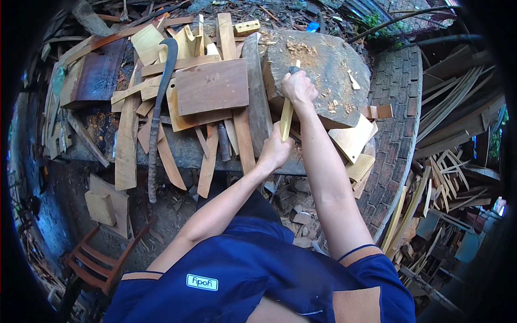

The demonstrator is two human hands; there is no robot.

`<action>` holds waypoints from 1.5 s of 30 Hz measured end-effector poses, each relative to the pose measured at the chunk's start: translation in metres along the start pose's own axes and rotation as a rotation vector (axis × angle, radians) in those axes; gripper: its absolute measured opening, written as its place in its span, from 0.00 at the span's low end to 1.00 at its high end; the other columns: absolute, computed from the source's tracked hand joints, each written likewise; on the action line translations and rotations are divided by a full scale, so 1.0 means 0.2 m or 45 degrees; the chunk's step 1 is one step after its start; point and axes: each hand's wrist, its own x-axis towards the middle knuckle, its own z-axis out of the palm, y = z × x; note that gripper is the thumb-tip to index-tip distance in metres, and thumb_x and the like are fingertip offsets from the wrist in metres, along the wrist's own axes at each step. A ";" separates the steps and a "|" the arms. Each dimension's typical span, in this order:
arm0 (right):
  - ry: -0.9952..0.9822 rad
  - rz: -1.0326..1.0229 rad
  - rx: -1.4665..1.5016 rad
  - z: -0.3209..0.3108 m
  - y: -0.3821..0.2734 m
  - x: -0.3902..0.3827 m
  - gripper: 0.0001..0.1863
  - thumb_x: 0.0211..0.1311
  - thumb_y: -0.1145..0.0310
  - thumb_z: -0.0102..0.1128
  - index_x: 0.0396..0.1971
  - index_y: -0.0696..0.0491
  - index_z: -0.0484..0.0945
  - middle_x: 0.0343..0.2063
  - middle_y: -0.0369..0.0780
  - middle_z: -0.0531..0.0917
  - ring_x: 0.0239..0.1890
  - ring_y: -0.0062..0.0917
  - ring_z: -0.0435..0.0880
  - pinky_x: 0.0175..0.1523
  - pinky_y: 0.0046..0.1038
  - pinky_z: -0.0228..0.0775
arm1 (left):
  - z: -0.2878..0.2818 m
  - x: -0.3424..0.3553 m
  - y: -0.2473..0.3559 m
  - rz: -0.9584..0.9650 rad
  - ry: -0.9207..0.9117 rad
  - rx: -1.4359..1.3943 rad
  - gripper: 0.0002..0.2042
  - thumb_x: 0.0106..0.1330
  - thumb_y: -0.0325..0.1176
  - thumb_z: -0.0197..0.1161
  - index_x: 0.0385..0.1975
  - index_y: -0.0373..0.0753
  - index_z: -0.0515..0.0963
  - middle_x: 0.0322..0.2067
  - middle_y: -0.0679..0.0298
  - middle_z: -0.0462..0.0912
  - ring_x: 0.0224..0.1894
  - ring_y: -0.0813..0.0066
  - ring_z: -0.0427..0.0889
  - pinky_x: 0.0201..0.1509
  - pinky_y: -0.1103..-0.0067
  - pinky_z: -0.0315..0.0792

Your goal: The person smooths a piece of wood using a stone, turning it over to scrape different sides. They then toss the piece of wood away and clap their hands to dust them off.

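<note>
My right hand [299, 88] is closed at the upper part of a narrow pale wooden strip [287, 116], over the near left part of a large wooden block [323, 59]. A small dark piece [294, 69] shows just beyond that fist; what it belongs to is hidden. Lower and nearer to me, my left hand [276, 149] is closed around the strip's near end. The strip slants between the two fists. Wood chips [301, 48] lie on the block's top. A machete [161, 97] with a dark curved blade and long wrapped handle lies to the left, over wood pieces.
A brown rectangular board [212, 87] lies on piled wood offcuts. Right of the block are pale cut boards [353, 137] and a low brick ledge [396, 124]. A brown wooden chair [99, 258] stands at lower left. Thin wood strips [452, 113] are stacked at far right.
</note>
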 end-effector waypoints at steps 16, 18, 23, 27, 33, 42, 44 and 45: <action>0.209 -0.154 -0.083 0.02 0.08 -0.04 0.25 0.59 0.51 0.48 0.33 0.59 0.84 0.36 0.53 0.83 0.42 0.44 0.84 0.49 0.40 0.73 | 0.04 0.07 -0.05 0.006 -0.112 0.038 0.25 0.60 0.35 0.52 0.57 0.39 0.57 0.37 0.39 0.78 0.40 0.42 0.80 0.44 0.59 0.73; 0.015 -0.146 -0.018 0.01 0.08 -0.23 0.30 0.61 0.48 0.43 0.40 0.61 0.81 0.40 0.56 0.81 0.47 0.49 0.80 0.55 0.45 0.68 | 0.00 0.08 -0.08 0.007 -0.103 0.036 0.24 0.62 0.37 0.51 0.56 0.36 0.59 0.39 0.39 0.79 0.40 0.42 0.80 0.45 0.60 0.73; -0.045 -0.115 0.028 -0.01 0.14 -0.41 0.31 0.61 0.48 0.42 0.40 0.62 0.81 0.40 0.57 0.81 0.48 0.50 0.79 0.56 0.44 0.68 | -0.02 0.05 -0.04 0.026 -0.027 0.219 0.23 0.64 0.40 0.49 0.53 0.31 0.58 0.40 0.33 0.77 0.43 0.39 0.79 0.49 0.58 0.72; -0.135 -0.044 -0.110 -0.03 0.10 -0.26 0.29 0.63 0.48 0.40 0.44 0.58 0.80 0.44 0.51 0.82 0.50 0.45 0.80 0.55 0.40 0.69 | -0.06 -0.03 0.05 0.000 -0.022 0.407 0.25 0.61 0.37 0.52 0.55 0.29 0.55 0.37 0.32 0.78 0.44 0.37 0.78 0.51 0.56 0.71; -0.019 -0.005 -0.102 -0.01 0.02 0.10 0.28 0.62 0.50 0.41 0.44 0.57 0.81 0.45 0.49 0.82 0.51 0.42 0.80 0.54 0.39 0.69 | -0.08 -0.05 0.09 -0.002 -0.036 0.531 0.29 0.59 0.34 0.54 0.58 0.28 0.52 0.35 0.33 0.78 0.42 0.38 0.79 0.50 0.57 0.73; 0.080 -0.051 -0.033 0.07 0.07 -0.15 0.30 0.62 0.47 0.44 0.39 0.62 0.81 0.40 0.53 0.83 0.46 0.46 0.82 0.53 0.41 0.71 | -0.09 0.05 -0.07 0.005 -0.087 0.486 0.31 0.58 0.33 0.53 0.57 0.23 0.49 0.31 0.31 0.78 0.38 0.39 0.81 0.45 0.59 0.74; 0.058 -0.026 -0.033 0.09 0.12 -0.24 0.30 0.61 0.47 0.43 0.40 0.62 0.80 0.40 0.54 0.82 0.46 0.47 0.81 0.54 0.42 0.70 | -0.09 0.01 -0.01 -0.044 -0.100 0.485 0.26 0.59 0.34 0.53 0.54 0.28 0.53 0.37 0.32 0.78 0.44 0.36 0.78 0.53 0.57 0.71; 0.057 -0.021 -0.038 0.07 0.12 -0.22 0.30 0.61 0.47 0.43 0.40 0.62 0.80 0.40 0.54 0.82 0.46 0.47 0.81 0.54 0.42 0.70 | -0.09 0.01 -0.01 -0.033 -0.099 0.463 0.26 0.59 0.34 0.53 0.54 0.30 0.53 0.36 0.32 0.78 0.44 0.36 0.78 0.52 0.56 0.71</action>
